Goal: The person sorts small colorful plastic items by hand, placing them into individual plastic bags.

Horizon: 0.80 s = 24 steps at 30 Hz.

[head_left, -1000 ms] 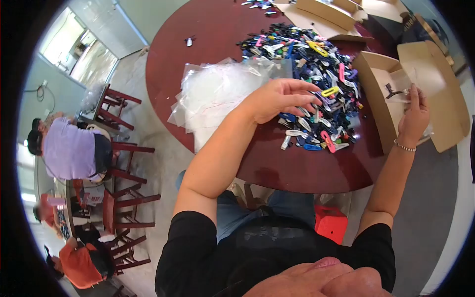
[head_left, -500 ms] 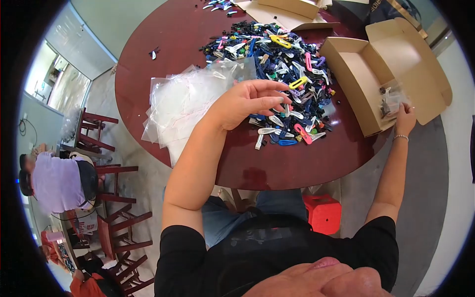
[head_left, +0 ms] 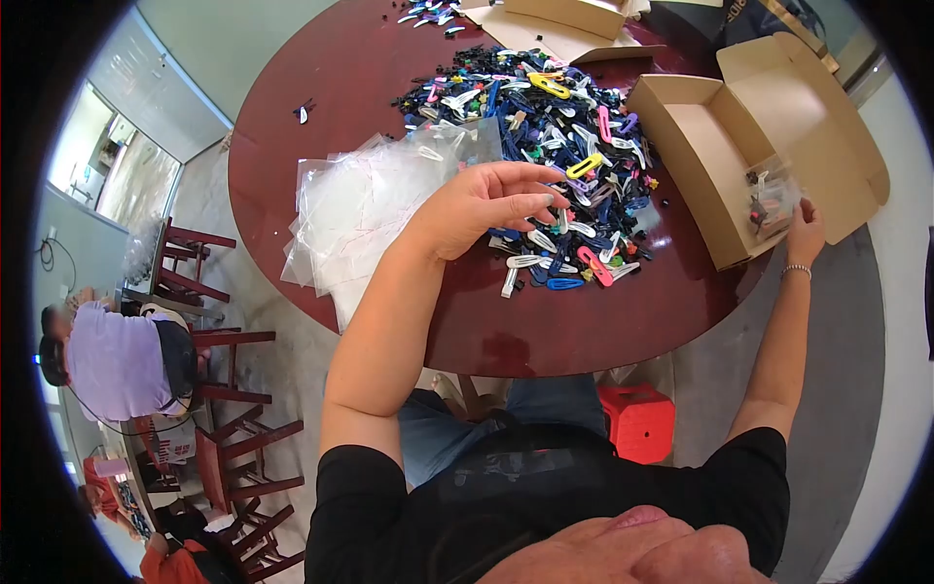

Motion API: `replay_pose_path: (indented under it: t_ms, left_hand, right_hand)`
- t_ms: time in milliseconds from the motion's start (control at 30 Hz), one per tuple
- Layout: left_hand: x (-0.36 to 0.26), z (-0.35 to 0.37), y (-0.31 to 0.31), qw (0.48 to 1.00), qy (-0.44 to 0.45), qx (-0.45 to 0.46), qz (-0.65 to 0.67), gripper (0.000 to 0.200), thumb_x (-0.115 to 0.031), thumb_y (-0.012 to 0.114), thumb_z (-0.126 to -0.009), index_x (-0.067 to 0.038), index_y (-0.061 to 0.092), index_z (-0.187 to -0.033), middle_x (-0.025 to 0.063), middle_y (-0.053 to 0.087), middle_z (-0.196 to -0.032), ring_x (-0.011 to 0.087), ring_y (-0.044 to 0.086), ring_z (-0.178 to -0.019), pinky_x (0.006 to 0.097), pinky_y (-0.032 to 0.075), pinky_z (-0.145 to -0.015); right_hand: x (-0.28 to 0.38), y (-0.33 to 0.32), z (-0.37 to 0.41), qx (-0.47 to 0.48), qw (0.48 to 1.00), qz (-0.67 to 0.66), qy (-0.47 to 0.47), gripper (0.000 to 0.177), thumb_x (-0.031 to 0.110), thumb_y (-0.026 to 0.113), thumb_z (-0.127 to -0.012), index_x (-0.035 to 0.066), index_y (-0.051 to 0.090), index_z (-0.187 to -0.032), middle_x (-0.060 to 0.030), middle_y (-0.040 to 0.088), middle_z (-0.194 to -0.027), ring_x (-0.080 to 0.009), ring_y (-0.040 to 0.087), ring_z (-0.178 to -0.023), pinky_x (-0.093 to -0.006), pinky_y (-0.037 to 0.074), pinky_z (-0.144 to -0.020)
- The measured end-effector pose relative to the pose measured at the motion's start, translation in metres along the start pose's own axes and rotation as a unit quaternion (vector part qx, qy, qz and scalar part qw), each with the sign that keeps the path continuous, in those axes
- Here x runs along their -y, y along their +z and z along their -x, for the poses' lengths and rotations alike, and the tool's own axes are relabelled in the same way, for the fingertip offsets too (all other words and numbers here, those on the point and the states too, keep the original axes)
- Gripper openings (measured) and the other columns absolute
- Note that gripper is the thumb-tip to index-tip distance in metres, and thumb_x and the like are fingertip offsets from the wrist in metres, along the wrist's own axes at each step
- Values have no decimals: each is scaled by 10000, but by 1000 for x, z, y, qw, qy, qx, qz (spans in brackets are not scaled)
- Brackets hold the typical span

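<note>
My left hand hovers over the near left part of a heap of mixed hair clips, its fingers apart and nothing in them. Beside it on the left lies a fanned stack of clear plastic bags. Over at the right, my right hand is at the near end of an open cardboard box. Its fingertips are on the edge of a clear bag of small items lying in that end of the box. The fingers are partly hidden, so their grip is hard to make out.
More clips and another open box are at the table's far edge. A red stool stands under the near edge. At the left, a person in a light purple top sits among dark red wooden stools.
My right hand has drawn slightly right and down from the bag, which now shows more fully in the box. The left hand has hardly moved.
</note>
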<state>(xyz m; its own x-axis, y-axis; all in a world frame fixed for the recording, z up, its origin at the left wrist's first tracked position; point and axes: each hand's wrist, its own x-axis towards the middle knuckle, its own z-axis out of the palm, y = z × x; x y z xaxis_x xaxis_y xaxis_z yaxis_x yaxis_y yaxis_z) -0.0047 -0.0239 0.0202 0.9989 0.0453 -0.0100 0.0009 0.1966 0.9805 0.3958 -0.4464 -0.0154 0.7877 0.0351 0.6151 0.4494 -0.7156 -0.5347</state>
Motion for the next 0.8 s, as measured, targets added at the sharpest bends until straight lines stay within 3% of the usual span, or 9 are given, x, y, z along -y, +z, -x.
replay_pose_path:
  t_ms: [67,300,800]
  left_hand:
    - [1,0,-1,1000,1,-3,-4,398,-177,615,-886,-35,553,-1252,111,644,-1121,144,631,-946,217,502,-767]
    - [-1,1,0,1000,2,-4,-1,391,-188,622,-883,-42,563,-1241,106,645,-1118,144,631,-947,220,499,-768]
    - [-1,0,2,1000,3,-3,-7,382,-180,614,-884,-41,567,-1237,104,647,-1114,134,630,-927,221,492,-760]
  right_hand:
    - [-6,5,3,-7,999,-36,2,269,146,626,-876,-21,634,-1086,-112,677,-1042,-165,643,-958,-280,484,-851]
    - [-7,10,8,-12,998,-60,-25,312,168,630,-863,-29,623,-1104,-115,668,-1064,-184,642,-943,-301,490,-846]
    - [23,-3,20,6,1000,21,2,272,137,609,-844,21,643,-1087,-118,676,-1025,-209,650,-935,-307,483,-833]
